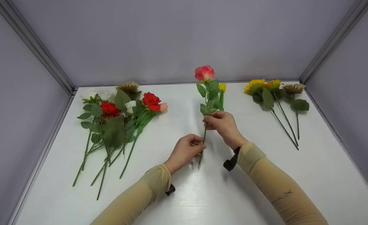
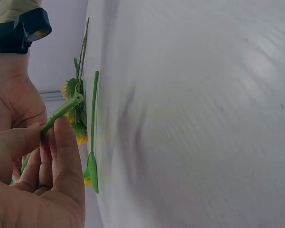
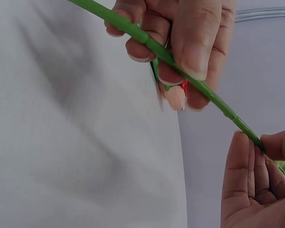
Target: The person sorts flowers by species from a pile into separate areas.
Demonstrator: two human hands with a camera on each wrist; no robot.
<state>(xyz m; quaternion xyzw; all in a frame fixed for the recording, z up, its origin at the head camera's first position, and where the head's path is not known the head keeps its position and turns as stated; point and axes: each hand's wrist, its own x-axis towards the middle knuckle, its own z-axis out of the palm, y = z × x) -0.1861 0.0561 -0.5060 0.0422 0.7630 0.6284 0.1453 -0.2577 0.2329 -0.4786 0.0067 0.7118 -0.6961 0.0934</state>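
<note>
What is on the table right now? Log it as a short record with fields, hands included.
held flower: pink rose on a green stem, raised off the white table
right hand: grips the stem just below the leaves
left hand: pinches the stem lower down
left pile: red and white roses, lying flat
right pile: sunflowers, lying flat

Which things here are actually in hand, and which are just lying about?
In hand:
- pink rose, held up off the table
- its stem, gripped by the right hand high up
- left hand, pinching the stem lower down

Lying about:
- mixed flower pile, left side
- sunflowers, right side
- white table
</note>
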